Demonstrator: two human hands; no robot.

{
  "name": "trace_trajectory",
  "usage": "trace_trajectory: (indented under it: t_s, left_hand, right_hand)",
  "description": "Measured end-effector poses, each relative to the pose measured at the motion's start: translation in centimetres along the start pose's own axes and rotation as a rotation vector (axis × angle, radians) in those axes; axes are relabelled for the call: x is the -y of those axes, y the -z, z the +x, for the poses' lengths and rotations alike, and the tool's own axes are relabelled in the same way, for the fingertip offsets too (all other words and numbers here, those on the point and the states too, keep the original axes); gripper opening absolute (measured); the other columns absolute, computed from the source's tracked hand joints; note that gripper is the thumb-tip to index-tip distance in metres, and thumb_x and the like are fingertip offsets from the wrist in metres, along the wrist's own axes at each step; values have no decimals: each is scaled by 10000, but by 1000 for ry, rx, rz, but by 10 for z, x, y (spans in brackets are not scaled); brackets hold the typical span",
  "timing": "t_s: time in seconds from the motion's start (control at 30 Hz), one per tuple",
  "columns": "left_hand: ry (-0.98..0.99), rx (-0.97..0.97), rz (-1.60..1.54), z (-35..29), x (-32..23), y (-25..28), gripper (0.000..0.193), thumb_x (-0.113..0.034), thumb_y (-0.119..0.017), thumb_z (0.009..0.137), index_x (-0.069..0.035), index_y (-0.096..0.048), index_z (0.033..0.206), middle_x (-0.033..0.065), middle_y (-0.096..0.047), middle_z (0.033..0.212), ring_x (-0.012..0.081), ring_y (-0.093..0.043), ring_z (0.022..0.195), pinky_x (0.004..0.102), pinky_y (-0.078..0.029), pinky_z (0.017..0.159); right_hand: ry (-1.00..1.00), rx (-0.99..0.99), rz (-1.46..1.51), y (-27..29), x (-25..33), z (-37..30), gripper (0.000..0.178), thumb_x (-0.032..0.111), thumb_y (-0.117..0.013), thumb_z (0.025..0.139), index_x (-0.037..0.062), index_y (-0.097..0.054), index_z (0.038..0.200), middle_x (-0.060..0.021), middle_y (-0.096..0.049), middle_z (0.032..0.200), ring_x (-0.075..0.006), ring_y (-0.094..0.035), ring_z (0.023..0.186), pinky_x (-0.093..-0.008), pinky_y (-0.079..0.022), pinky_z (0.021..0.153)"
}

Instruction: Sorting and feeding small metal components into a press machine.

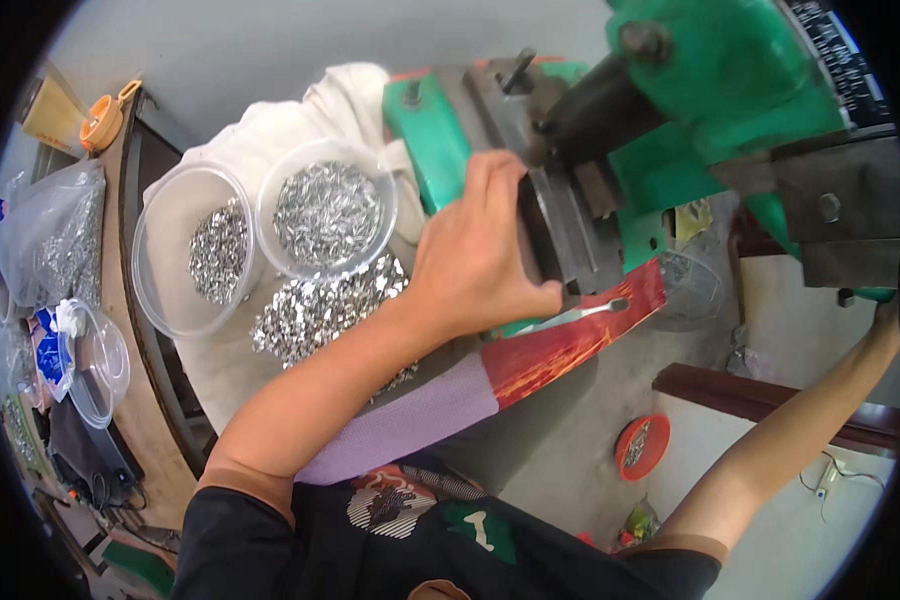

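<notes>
My left hand (475, 250) is at the metal die block (570, 230) of a green hand press (730, 80). Its fingers bend over the block's far end, while the thumb is spread apart toward the near end. I make out nothing held in it, though the fingertips are partly hidden against the metal. Above the block, the dark round ram (595, 105) comes down at a slant. At the far right edge, my right hand (887, 315) reaches up under the press, by a green part; its fingers are hidden. A small metal-ended tool (610, 305) lies along the press's near edge.
Left of the press, a cloth-covered surface bears a round clear tub (325, 275) of shiny metal pieces, another clear tub (150, 270) and a loose heap of pieces (320, 320). A wooden bench (140, 330) runs along the left. A red bowl (642, 447) sits on the floor.
</notes>
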State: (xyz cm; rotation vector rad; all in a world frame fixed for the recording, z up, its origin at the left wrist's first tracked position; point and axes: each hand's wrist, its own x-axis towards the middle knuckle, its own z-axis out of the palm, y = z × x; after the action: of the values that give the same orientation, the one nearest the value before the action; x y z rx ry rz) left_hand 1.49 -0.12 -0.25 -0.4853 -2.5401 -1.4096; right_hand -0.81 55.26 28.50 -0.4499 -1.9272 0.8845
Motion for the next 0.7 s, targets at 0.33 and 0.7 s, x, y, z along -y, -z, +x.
trace_trajectory:
  t_s: [0.33, 0.7]
  left_hand:
    - [70, 11, -70, -8, -4, 1, 916, -284, -842, 564, 73, -414, 1291, 186, -417, 1312, 402, -622, 977, 460, -545, 839]
    - [51, 33, -127, -9, 7, -2, 999, -292, -916, 594, -7, -362, 1376, 178, -384, 1362, 331, -607, 922, 442, -543, 811]
  right_hand:
    - [360, -62, 216, -51, 59, -84, 451, 269, -548, 1014, -50, -546, 1333, -128, -643, 1227, -246, -640, 1058, -352, -519, 916]
    - [175, -194, 343, -124, 47, -212, 575, 364, -540, 1043, -93, -450, 1380, -163, -556, 1338, -246, -562, 1148, -373, -448, 1012]
